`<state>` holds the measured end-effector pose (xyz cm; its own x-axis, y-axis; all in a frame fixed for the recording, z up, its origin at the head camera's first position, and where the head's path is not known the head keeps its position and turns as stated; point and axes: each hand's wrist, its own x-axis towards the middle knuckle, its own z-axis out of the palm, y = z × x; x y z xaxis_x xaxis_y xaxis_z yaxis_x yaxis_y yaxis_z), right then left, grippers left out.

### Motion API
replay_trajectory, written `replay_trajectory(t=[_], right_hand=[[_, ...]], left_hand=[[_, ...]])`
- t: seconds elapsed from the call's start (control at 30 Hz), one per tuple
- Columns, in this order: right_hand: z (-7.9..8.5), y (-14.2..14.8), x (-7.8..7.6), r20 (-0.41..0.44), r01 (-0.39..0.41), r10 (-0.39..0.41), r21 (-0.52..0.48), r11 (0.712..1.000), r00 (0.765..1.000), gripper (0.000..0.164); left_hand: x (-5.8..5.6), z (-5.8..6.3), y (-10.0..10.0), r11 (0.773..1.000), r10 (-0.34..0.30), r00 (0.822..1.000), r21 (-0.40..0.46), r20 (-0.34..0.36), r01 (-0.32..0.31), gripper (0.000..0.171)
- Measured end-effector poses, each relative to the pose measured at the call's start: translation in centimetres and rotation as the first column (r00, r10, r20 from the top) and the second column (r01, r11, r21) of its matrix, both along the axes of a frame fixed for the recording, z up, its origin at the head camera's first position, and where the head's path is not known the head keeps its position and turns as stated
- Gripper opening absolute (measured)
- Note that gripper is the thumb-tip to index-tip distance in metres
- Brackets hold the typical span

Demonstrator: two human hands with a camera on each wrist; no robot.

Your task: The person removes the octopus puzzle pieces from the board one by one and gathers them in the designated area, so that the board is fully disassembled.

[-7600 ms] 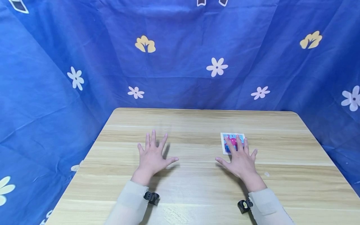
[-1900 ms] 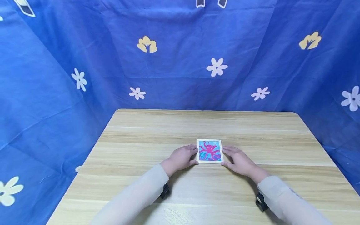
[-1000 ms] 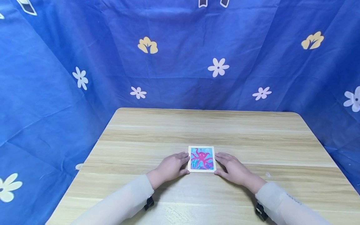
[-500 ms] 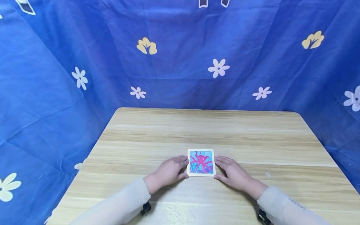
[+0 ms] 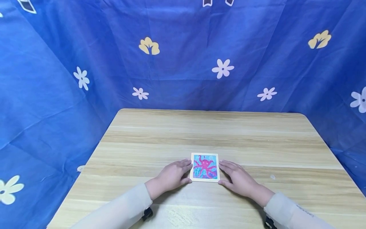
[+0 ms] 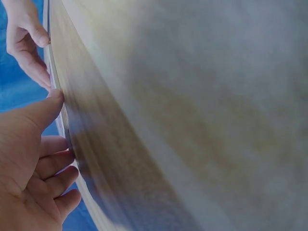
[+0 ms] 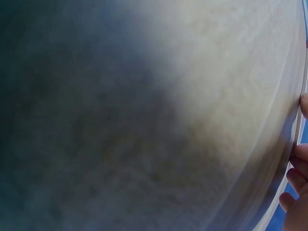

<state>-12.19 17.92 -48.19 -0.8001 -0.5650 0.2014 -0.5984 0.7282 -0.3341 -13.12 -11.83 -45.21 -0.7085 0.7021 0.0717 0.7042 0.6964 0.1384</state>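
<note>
A square, thin picture puzzle with a pale frame and a pink octopus on blue lies flat at mid-table, its picture facing up. My left hand touches its left side with the fingertips, the thumb by the near left corner. Mirroring that, my right hand has fingertips and thumb against the right side. In the left wrist view, the left hand shows gently bent fingers, and the right hand appears beyond it. Only the fingertips of the right hand show at the right wrist view's edge.
The wooden table has rounded far corners. A blue curtain with white flowers hangs behind it and at both sides. A small whitish mark lies on the tabletop to the right of my right hand.
Earliest, both hands were spread apart, with the puzzle farther off at the right under the right fingers. Both hands then came to its sides. It has slid left and toward me, slowing lately.
</note>
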Motion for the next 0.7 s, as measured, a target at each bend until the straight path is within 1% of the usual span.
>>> replay_trajectory(t=[0.33,0.47,0.7], right_hand=[[0.01,0.1,0.07,0.0,-0.004,0.004,-0.004,1.0,1.0,0.066],[0.01,0.15,0.08,0.011,0.012,-0.012,-0.012,1.0,1.0,0.067],[0.21,0.16,-0.65,-0.01,0.034,-0.035,-0.076,0.997,0.999,0.063]], left_hand=[[0.25,0.1,0.12,1.0,0.003,1.0,0.021,-0.023,-0.002,0.059],[0.26,0.02,0.12,1.0,0.001,0.999,0.024,-0.034,0.0,0.059],[0.37,-0.07,0.09,1.0,0.001,0.999,0.021,-0.049,0.0,0.059]])
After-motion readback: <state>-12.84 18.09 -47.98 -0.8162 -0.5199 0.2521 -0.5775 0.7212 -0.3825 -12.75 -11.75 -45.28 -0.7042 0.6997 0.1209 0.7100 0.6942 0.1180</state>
